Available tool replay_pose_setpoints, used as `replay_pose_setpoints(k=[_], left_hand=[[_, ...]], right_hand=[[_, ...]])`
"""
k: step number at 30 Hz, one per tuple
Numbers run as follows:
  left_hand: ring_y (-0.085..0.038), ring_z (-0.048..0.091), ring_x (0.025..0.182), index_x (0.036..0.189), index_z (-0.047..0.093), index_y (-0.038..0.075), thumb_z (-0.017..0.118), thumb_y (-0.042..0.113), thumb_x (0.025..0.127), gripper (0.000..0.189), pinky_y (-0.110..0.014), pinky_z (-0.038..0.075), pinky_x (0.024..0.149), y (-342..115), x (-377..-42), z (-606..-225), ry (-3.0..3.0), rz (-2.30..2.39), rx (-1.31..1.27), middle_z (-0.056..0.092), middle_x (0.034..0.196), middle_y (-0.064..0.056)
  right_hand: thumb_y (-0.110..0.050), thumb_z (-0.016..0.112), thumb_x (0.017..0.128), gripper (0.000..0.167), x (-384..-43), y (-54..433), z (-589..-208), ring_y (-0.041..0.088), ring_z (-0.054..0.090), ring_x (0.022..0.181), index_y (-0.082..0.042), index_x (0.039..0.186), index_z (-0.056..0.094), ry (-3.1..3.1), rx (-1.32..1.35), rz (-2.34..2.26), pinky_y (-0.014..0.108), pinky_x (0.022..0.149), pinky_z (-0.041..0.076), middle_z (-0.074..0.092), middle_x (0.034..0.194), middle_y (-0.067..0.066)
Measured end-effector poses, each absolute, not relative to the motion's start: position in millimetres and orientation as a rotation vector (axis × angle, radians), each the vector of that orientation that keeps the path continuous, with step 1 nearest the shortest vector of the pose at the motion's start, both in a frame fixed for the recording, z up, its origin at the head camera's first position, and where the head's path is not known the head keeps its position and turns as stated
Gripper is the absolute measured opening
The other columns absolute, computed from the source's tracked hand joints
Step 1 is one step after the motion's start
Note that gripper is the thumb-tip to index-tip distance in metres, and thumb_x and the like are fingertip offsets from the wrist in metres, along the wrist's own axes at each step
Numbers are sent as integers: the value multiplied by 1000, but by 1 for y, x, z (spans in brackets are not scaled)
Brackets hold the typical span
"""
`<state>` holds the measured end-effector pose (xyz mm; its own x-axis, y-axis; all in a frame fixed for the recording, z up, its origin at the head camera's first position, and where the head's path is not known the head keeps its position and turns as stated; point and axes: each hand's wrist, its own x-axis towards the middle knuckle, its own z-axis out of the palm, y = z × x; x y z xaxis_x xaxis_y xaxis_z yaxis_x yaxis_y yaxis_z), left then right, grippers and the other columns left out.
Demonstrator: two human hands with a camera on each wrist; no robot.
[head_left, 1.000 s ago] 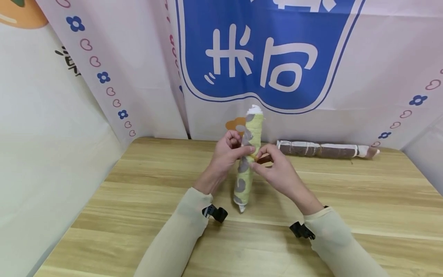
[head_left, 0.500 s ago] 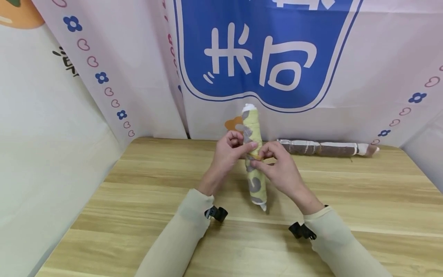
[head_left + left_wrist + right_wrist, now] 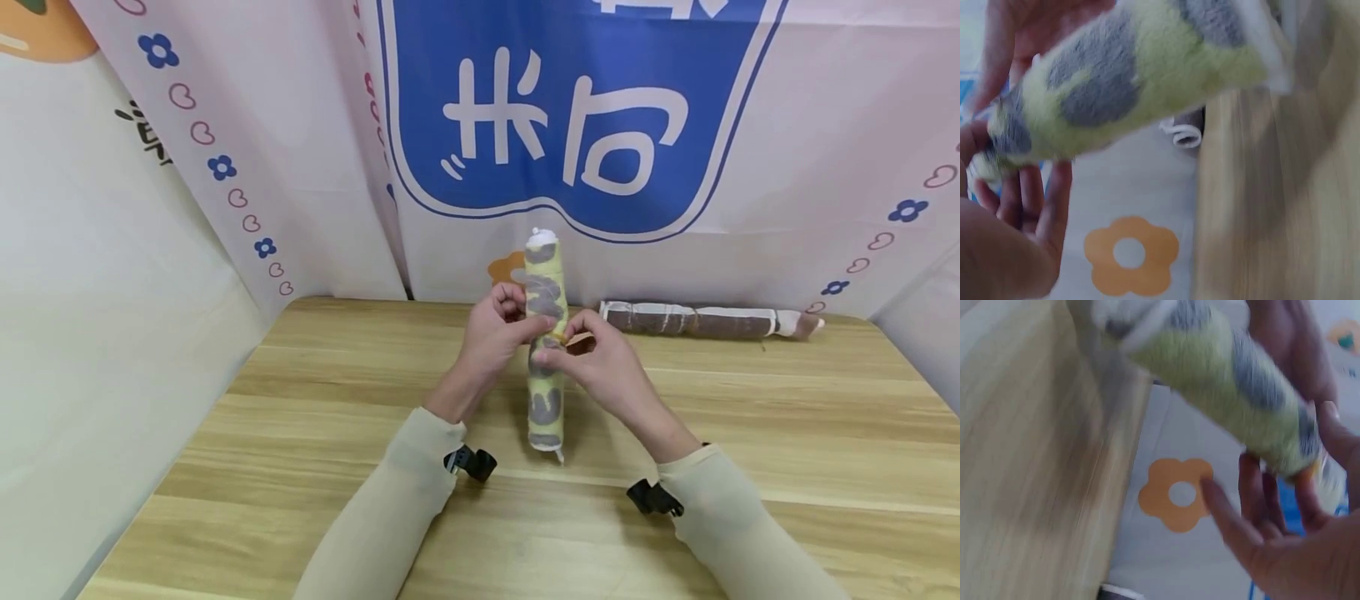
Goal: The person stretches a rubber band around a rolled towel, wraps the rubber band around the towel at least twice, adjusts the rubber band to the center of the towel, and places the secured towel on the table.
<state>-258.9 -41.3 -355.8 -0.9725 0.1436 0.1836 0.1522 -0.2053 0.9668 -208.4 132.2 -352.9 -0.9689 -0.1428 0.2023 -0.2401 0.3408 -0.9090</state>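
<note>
A rolled-up towel (image 3: 546,287), yellow-green with grey patches and white ends, stands nearly upright above the table in the head view. Around its middle sits a thin orange-yellow band (image 3: 558,337), probably elastic. My left hand (image 3: 486,337) grips the roll from the left, thumb across its front just above the band. My right hand (image 3: 603,367) pinches the roll and band from the right, its thumb on the front just below. In the left wrist view the roll (image 3: 1104,75) slants across the top, fingers behind it. The right wrist view is blurred.
A brown rolled towel (image 3: 690,322) with white edging and thin bands lies along the back of the wooden table (image 3: 337,400). Behind the table hangs a printed cloth (image 3: 330,242) with a blue sign. Each wrist wears a small black camera (image 3: 472,462).
The towel roll has turned between my hands, so more grey patches face forward. Its lower end swung right, then back a little left. Both hands stay at the band, nearly in place.
</note>
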Motion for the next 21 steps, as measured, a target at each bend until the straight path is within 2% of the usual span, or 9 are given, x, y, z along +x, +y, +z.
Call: replay_pose_setpoints(k=[5, 8, 12, 15, 19, 21], left_hand=[[-13, 54, 72, 95, 52, 10, 81, -7, 83, 36, -20, 49, 58, -33, -254, -352, -1978, -2312, -230, 58, 82, -2], [-12, 55, 73, 96, 52, 10, 83, -3, 84, 35, -21, 52, 59, -33, -252, -352, -1975, -2321, -247, 59, 82, -3], [-13, 64, 81, 97, 56, 9, 78, -2, 89, 26, -26, 59, 72, -41, -258, -355, -1940, -2459, -395, 65, 86, -1], [-14, 68, 87, 99, 58, 9, 74, -1, 91, 21, -29, 59, 80, -48, -263, -358, -1930, -2580, -492, 70, 92, -2], [-14, 67, 86, 97, 56, 11, 74, -1, 91, 22, -28, 58, 81, -52, -265, -360, -1956, -2627, -497, 71, 91, -1], [-13, 66, 84, 94, 55, 12, 75, -4, 90, 26, -27, 57, 78, -51, -265, -361, -1949, -2614, -457, 69, 86, 1]], right_hand=[[4, 83, 87, 26, -202, 120, -355, 35, 64, 96, -6, 91, 60, -2435, 509, 1209, 47, 79, 58, 55, 112, 17], [11, 80, 86, 25, -201, 122, -354, 35, 62, 96, -6, 88, 62, -2396, 537, 1136, 48, 79, 58, 55, 110, 17], [8, 78, 90, 21, -205, 133, -350, 30, 65, 101, -3, 94, 61, -2411, 461, 1456, 43, 84, 61, 57, 108, 14], [2, 77, 95, 20, -210, 141, -348, 26, 66, 101, 0, 101, 58, -2402, 410, 1787, 36, 82, 60, 59, 109, 13], [-2, 75, 98, 22, -214, 146, -350, 20, 67, 96, 2, 105, 54, -2383, 394, 2110, 34, 80, 61, 60, 105, 11], [-5, 77, 98, 25, -215, 146, -350, 20, 67, 95, 1, 106, 54, -2411, 389, 2121, 34, 80, 61, 61, 104, 11]])
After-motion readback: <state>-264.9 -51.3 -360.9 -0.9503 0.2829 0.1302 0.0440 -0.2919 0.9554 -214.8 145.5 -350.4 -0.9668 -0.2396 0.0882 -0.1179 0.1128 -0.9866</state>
